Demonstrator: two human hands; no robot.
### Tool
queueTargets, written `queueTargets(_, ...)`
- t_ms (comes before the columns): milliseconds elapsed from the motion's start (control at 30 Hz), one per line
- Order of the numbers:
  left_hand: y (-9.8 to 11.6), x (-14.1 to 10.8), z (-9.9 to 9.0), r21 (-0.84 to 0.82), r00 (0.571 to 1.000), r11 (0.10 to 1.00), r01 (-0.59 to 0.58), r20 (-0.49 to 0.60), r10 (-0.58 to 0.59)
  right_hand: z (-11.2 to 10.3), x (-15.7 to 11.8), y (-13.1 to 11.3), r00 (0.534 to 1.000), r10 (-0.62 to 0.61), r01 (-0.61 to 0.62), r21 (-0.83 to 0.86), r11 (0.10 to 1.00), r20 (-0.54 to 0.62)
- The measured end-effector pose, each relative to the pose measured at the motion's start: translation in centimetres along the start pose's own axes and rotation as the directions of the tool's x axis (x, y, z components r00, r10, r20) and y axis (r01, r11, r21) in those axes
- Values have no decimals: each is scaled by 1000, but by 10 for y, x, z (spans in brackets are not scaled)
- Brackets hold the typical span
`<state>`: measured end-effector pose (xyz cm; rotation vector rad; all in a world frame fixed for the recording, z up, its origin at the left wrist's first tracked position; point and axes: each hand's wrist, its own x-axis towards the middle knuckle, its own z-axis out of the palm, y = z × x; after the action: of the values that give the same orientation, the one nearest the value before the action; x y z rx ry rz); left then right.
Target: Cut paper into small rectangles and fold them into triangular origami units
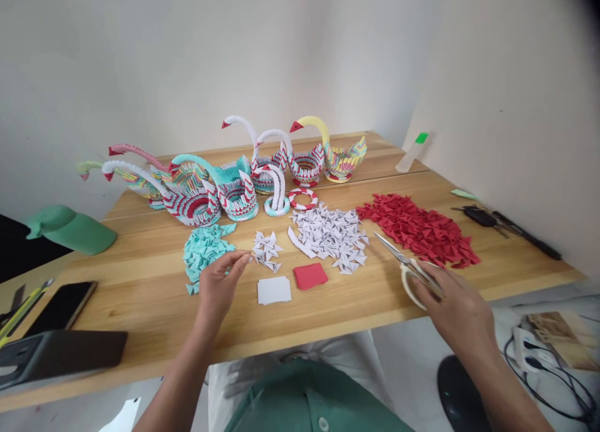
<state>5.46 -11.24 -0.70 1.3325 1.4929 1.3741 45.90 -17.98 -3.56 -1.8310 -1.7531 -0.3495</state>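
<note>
My left hand (224,283) is pinched closed between the teal pieces (204,254) and a small group of white folded pieces (267,251); what its fingertips hold is too small to make out. My right hand (452,307) grips white-handled scissors (403,260), whose blades point up and left, near the red folded pieces (422,229). A larger pile of white pieces (330,232) lies mid-table. White paper sheets (274,290) and red paper sheets (310,276) are stacked near the front edge.
Several paper swans (192,204) stand at the back, with a red-and-white ring (302,199) before them. On the left are a green bottle (75,229), a phone (59,307) and a dark box (70,357). Keys (480,216) and a black pen (529,235) lie right.
</note>
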Motion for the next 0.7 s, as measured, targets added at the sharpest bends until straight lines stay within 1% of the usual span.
queueTargets(67,2,5,-1,42,999,999,-33,6,33,8,-1,12,1000,-20,20,-24,1000,7)
queueTargets(167,6,8,4,18,999,999,-34,13,33,17,2,20,998,-65,65,-14,998,19)
queueTargets(233,9,6,7,-2,998,999,-48,35,48,17,8,17,995,-95,94,15,995,24)
queueTargets(267,12,4,9,-11,995,997,-76,57,77,15,11,11,995,-99,98,35,995,21)
queueTargets(300,15,1,11,-24,990,993,-115,80,116,12,13,3,995,-97,97,61,993,1)
queueTargets(367,21,-9,15,-77,972,977,-197,112,205,2,18,-25,996,-89,90,160,983,-15)
queueTargets(400,23,-14,18,-112,968,970,-215,109,227,-2,20,-43,991,-123,130,245,961,-44)
queueTargets(433,25,-19,20,-149,967,965,-216,102,232,-7,23,-62,988,-153,137,351,926,19)
queueTargets(467,26,-24,23,-187,967,960,-210,106,232,-10,25,-82,976,-210,161,453,877,60)
queueTargets(500,27,-29,26,-227,967,954,-193,119,224,-12,27,-102,968,-241,170,531,830,68)
queueTargets(567,26,-37,31,-298,967,942,-152,152,204,-12,32,-135,944,-327,218,656,723,46)
queueTargets(633,25,-43,33,-332,971,938,-101,171,165,-8,36,-158,917,-398,273,718,640,7)
queueTargets(700,24,-48,33,-328,975,943,-58,183,124,-5,39,-171,899,-438,308,733,607,-16)
